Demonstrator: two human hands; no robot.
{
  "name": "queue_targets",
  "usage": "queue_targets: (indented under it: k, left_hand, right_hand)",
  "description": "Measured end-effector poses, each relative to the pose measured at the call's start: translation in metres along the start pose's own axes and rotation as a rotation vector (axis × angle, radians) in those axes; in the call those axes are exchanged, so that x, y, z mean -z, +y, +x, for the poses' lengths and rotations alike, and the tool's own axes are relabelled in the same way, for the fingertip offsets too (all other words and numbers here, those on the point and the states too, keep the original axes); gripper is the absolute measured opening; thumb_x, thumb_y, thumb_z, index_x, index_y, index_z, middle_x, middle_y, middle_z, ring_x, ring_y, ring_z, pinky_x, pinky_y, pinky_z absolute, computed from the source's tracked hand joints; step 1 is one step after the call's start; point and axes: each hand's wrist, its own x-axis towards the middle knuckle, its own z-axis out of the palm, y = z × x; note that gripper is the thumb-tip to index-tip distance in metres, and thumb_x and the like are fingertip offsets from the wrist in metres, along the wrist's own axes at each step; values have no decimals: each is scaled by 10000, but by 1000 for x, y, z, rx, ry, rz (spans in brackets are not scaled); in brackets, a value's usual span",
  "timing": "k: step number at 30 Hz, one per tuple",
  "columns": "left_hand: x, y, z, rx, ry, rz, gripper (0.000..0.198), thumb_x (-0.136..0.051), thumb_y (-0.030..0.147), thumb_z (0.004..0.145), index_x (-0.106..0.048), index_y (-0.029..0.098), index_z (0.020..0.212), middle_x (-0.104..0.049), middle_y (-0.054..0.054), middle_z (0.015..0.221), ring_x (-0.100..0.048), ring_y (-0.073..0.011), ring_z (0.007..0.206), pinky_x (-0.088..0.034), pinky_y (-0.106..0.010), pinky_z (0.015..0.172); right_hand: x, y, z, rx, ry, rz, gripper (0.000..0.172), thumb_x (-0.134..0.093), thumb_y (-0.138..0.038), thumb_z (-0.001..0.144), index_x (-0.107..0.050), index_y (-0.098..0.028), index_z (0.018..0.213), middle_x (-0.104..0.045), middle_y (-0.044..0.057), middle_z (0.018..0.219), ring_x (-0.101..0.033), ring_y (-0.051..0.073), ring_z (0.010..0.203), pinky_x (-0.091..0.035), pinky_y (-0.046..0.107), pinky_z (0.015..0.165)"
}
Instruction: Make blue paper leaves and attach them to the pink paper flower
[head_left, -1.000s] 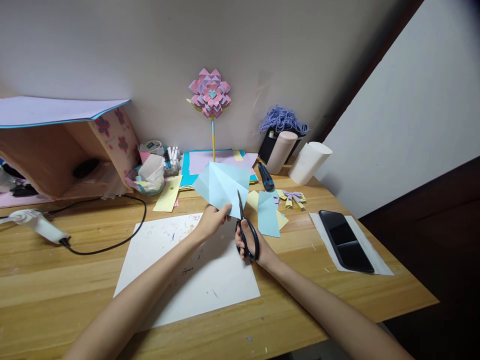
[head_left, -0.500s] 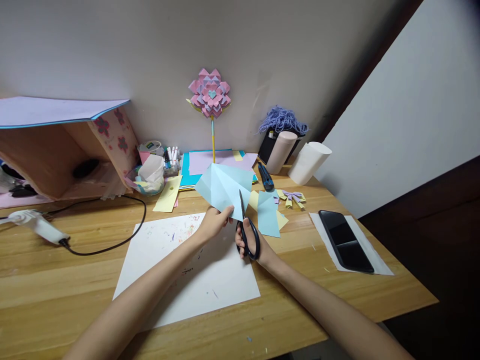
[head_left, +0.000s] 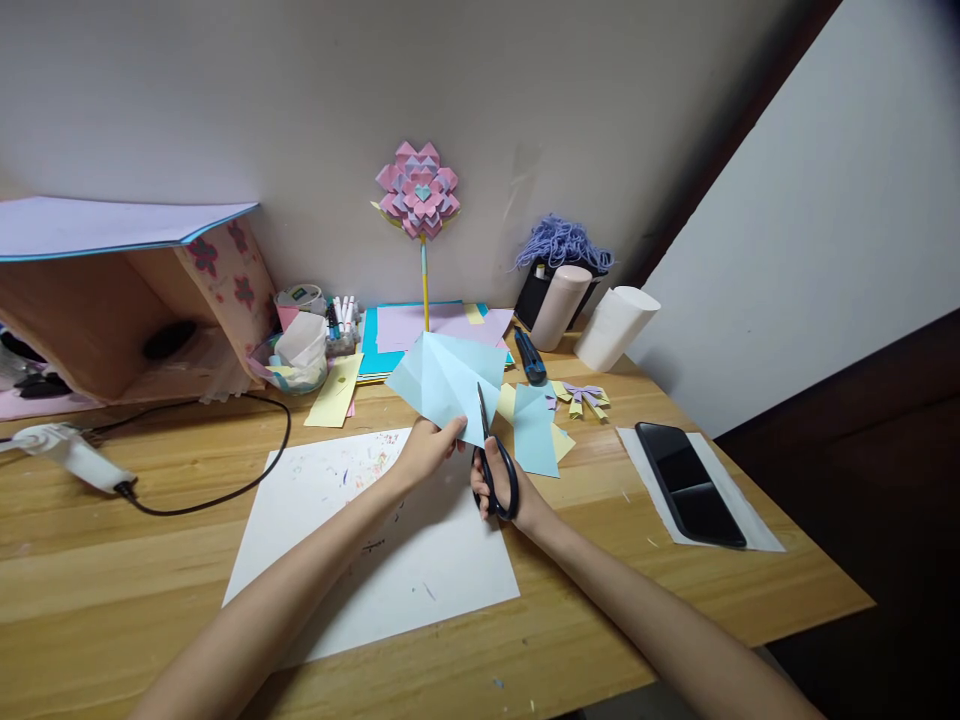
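My left hand point(head_left: 433, 448) pinches the lower edge of a creased light-blue sheet of paper point(head_left: 446, 375), thumb on top, holding it up over the desk. Black-handled scissors point(head_left: 504, 482) sit in my right hand point(head_left: 499, 485), with fingers through the loops. One blade lies over the paper's right part, pointing away from me; the other blade is hidden beneath the sheet. Below both hands lies a white sheet point(head_left: 360, 570) with coloured marks. Just right of the scissors, a blue paper piece point(head_left: 535, 430) rests on yellow scraps.
A phone point(head_left: 690, 484) lies at the right. Behind are a utility knife point(head_left: 530, 356), a folded-paper bow point(head_left: 581, 399), a pink cylinder point(head_left: 561, 308), a white roll point(head_left: 617, 328) and a paper flower point(head_left: 418, 190). Leftward stand a cardboard box point(head_left: 142, 300) and a black cable point(head_left: 225, 500).
The view has shifted very slightly. Both hands, the paper and the scissors keep nearly the same position; the blade still lies across the sheet.
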Motion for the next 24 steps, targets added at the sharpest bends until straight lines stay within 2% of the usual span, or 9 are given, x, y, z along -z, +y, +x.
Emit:
queue_targets:
  k: [13, 19, 24]
  left_hand:
    - [-1, 4, -1, 17, -24, 9, 372, -441, 456, 748, -456, 170, 511, -444, 15, 473, -400, -109, 454, -360, -256, 539]
    - [-3, 5, -4, 12, -15, 12, 366, -455, 446, 740, -429, 177, 492, -411, 33, 445, -402, -107, 447, -353, -254, 530]
    - [-4, 7, -6, 17, -12, 2, 360, -459, 440, 738, -436, 173, 497, -414, 37, 444, -395, -101, 444, -344, -252, 530]
  right_hand:
    - [3, 6, 4, 29, 6, -3, 580, -369, -774, 654, -386, -204, 762, -338, -115, 411, -360, 55, 259, -367, 174, 263]
    - [4, 3, 4, 46, -3, -23, 606, -298, -789, 666, -412, -196, 718, -337, -99, 428, -374, 49, 285, -405, 175, 298]
    - [5, 1, 3, 84, -6, -48, 597, -323, -757, 695, -467, -187, 798, -341, -98, 433, -359, 46, 284, -404, 168, 296]
